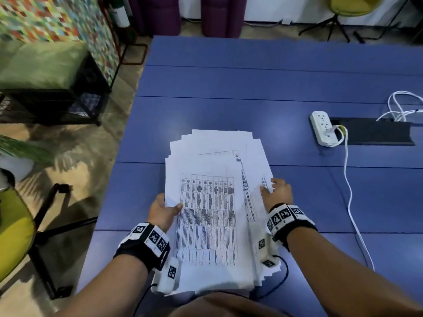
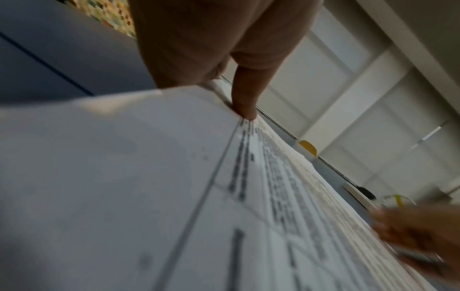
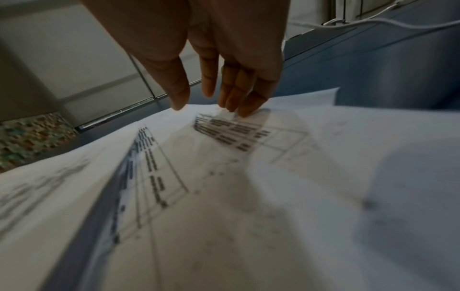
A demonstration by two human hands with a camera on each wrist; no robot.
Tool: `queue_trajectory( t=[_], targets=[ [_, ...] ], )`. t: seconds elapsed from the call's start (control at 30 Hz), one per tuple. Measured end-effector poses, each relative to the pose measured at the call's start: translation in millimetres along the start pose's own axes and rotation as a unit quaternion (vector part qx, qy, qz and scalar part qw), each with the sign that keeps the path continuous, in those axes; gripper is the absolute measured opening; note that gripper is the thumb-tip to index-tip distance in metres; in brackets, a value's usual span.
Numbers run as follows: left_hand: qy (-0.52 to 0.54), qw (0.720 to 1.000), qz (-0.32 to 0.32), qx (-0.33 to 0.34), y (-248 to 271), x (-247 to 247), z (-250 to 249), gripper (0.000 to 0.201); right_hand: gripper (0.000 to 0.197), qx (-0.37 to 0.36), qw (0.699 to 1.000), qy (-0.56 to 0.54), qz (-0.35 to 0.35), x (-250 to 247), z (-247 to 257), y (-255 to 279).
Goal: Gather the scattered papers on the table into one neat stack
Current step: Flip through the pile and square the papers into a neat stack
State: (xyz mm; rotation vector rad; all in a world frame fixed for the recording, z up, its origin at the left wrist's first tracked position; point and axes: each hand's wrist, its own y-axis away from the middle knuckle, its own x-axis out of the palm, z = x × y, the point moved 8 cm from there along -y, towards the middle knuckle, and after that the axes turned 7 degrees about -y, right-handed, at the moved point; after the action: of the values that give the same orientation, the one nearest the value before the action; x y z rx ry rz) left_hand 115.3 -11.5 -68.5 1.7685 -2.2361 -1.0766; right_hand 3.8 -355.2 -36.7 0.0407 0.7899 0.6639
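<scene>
Head view: fanned papers point(image 1: 212, 202) are pinched at 9 o'clock by the left hand point(image 1: 163, 210) and pressed flat-fingered at 3 o'clock by the right hand point(image 1: 278, 193), apparently for squaring.

right hand point(image 3: 211, 59) fingers point(image 3: 246, 106) straight, tips touching white printed paper sheets point(image 3: 248, 196), overlapped askew on blue table point(image 3: 373, 69).

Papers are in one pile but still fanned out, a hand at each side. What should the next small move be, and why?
Probably slide the right hand inward, nudging the offset sheets under the top sheet the left hand grips. The papers still fan out at the far and right edges, so they are gathered, not squared.
</scene>
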Motion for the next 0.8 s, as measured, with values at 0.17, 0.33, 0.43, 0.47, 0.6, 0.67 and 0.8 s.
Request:
queue_trajectory(
  t=[0.17, 0.33, 0.43, 0.47, 0.6, 0.67, 0.8],
  targets=[
    [-0.030, 0.997, -0.074, 0.006, -10, -18, -15, 0.037, 0.039, -0.007, 0.997, 0.006, 0.073, 9, -10, 14],
    [-0.106, 0.989, -0.104, 0.024, -15, -7, -38, 0.023, 0.047, 0.021, 0.994, -0.032, 0.106, 23, -9, 18],
    [-0.168, 0.980, -0.100, 0.037, -16, 8, -48, 0.033, 0.037, 0.061, 0.988, -0.068, 0.122, 24, -8, 18],
    [-0.196, 0.975, -0.101, 0.033, -15, 13, -50, 0.037, 0.030, 0.057, 0.987, -0.056, 0.139, 27, -6, 19],
    [-0.209, 0.973, -0.098, 0.020, -10, 22, -51, 0.039, 0.046, 0.032, 0.985, -0.036, 0.167, 33, 3, 22],
    [-0.173, 0.979, -0.098, 0.031, -7, 20, -51, 0.029, 0.052, 0.035, 0.986, -0.046, 0.156, 28, 3, 19],
    [-0.032, 0.991, -0.086, 0.094, 3, 22, -54, 0.024, 0.054, 0.054, 0.981, -0.045, 0.181, 21, 2, 16]
  ],
)
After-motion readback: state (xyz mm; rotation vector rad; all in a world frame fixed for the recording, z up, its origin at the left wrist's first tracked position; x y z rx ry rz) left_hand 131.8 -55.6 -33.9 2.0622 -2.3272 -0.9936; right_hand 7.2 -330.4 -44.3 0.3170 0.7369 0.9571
